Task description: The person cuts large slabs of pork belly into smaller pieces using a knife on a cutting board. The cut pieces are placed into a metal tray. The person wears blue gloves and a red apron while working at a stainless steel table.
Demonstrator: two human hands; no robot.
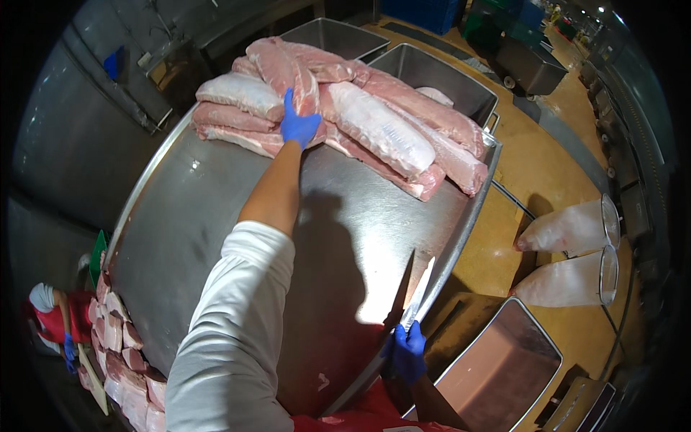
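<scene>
Steel table [216, 230] | L hand [299, 124] on pork slab [288, 72] | R hand [408, 351] grips knife [419, 294]

Blue-gloved left hand [299, 124], pale pink meat slabs [374, 122], grey steel table [194, 216], white sleeve [237, 331]

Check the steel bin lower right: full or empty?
Empty: the steel bin shows only its bare pinkish floor and walls, nothing inside.
</scene>
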